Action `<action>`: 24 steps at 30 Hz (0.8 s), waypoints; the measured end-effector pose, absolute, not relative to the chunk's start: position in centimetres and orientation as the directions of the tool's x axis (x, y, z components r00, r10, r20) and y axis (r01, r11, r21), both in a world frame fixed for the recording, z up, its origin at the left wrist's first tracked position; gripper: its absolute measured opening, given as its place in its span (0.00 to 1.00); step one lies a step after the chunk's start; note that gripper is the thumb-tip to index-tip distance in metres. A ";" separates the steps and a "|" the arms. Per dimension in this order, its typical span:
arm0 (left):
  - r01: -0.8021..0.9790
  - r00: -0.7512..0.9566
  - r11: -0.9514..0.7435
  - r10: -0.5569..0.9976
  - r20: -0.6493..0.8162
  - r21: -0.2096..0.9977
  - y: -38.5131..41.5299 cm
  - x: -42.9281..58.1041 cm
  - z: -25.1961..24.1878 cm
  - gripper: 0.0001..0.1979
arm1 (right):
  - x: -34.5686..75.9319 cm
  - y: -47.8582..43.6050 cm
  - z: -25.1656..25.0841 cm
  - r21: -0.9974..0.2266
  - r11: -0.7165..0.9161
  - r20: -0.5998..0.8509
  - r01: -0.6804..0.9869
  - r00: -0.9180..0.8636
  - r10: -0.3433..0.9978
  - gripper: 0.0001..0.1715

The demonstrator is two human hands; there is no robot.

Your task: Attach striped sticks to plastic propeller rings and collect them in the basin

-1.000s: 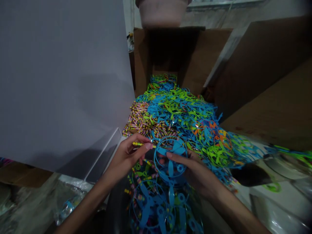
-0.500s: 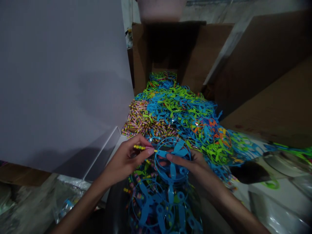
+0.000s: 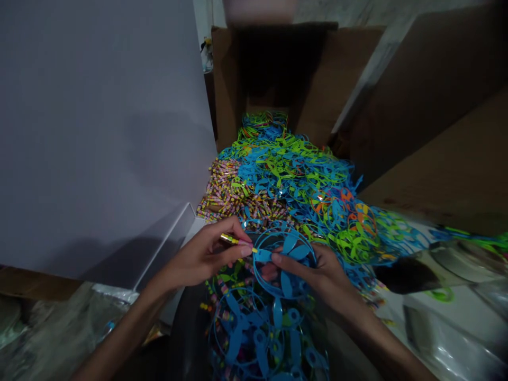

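Note:
My left hand (image 3: 210, 256) pinches a thin yellow-and-pink stick (image 3: 230, 239) between thumb and fingertips. The stick's right tip meets the edge of a blue ringed plastic propeller (image 3: 286, 283); whether it is inside a hole there I cannot tell. My right hand (image 3: 317, 267) is closed on that propeller, its thumb pressing a blade near the stick. More than one blue ring seems stacked in this grip. Below both hands, a heap of blue propellers (image 3: 260, 352) and striped sticks lies at my lap, partly under clear plastic.
A large pile of blue and green propellers (image 3: 293, 159) spills from a cardboard box (image 3: 228, 90). Striped sticks (image 3: 226, 196) are heaped at its left, beside a tall pale panel (image 3: 99, 132). Clear plastic bags (image 3: 448, 338) lie at the right, near another cardboard sheet (image 3: 448, 174).
The propeller has turned a little in my right hand, so its blades point differently. The stick now tilts down more toward its right tip. Both hands stay close together.

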State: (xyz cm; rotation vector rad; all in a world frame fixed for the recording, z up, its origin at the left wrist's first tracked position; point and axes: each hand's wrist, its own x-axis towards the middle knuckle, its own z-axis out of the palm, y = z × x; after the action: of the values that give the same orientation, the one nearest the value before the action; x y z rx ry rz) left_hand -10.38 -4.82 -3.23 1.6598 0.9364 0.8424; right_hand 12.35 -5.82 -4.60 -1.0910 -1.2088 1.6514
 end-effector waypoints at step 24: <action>0.218 0.409 -0.021 0.910 -0.072 0.976 -4.4 -9.6 -3.7 0.12 | 12.0 -6.2 -5.5 -0.952 0.148 0.086 0.267 -0.231 0.969 0.11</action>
State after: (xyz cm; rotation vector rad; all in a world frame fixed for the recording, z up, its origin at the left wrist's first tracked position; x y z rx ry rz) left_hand -9.61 -4.39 -3.65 1.5184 1.0462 0.7555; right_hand 12.05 -6.16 -5.52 -1.2117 -1.6397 1.1269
